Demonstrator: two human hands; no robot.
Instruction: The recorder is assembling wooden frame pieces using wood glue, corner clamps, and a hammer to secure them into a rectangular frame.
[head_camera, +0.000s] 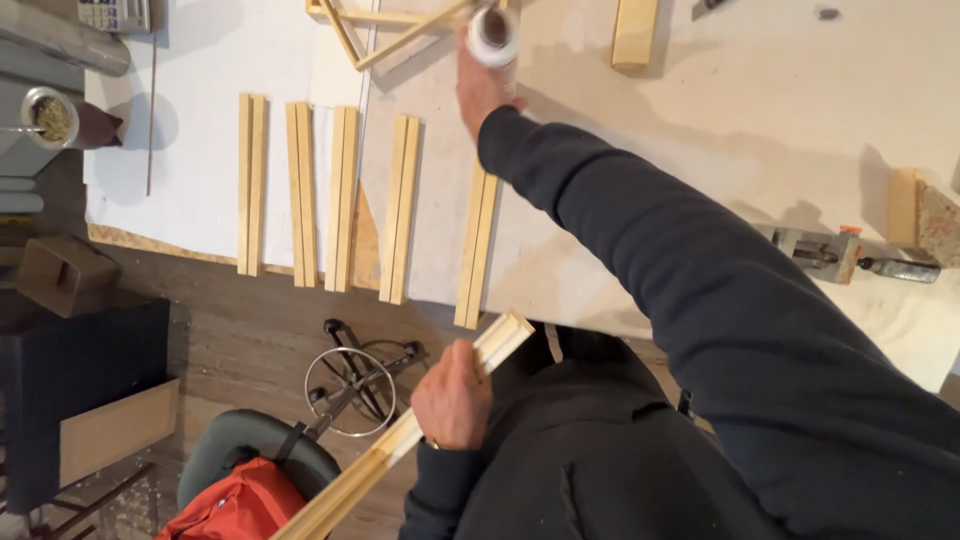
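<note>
- Hands first: the left hand (452, 395) is closed in a fist around a long pale wooden moulding strip (420, 425), gripping it near its upper end; the strip slants from beside the person's chest down past the hand toward the lower left.
- The right hand (482, 80) is stretched far out over the pale plywood workbench (720, 120), its fingers wrapped around a small white cylindrical bottle (493, 35) that points away from the person.
- Just beyond the right hand lies a thin wooden frame corner (385, 30) made of slim pale sticks, close to the bottle.
- Below and left of the right hand, five pairs of short pale wooden strips (345, 200) lie in a row across the bench edge, the nearest pair just under the dark sleeve (700, 300).
- Right of the right forearm, well apart, a grey metal clamp (830, 255) sits on the bench.
- Left of the left hand, on the floor, stands a grey chair holding a red bag (240, 505).
</note>
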